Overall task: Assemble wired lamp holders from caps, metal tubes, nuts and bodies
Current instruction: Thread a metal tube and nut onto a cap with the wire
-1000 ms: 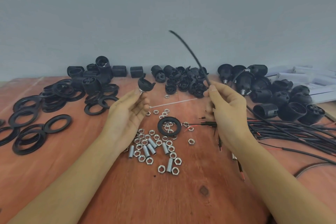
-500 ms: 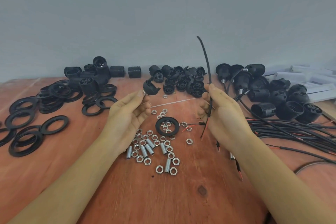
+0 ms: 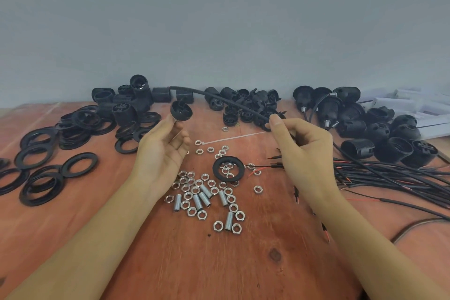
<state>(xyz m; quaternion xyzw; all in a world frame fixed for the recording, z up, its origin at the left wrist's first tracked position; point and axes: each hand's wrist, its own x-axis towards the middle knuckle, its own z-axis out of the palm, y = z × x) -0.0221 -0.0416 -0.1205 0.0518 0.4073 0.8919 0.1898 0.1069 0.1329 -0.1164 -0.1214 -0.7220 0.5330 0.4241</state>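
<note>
While the loose nuts lie nearest you on the table, your left hand grips the cap raised at its fingertips and your right hand pinches the wire just beyond. Steady the cap, pinch nearer the wire's far tip, then feed it squarely through the cap's centre.

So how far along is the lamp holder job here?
Done: several wired holders stand at the back right. In hand: the left hand holds a cap, the right hand pinches a wire whose free end is not yet through the cap. Left: threading this one, then many more; nuts, tubes, bodies and wires lie loose in piles.
</note>
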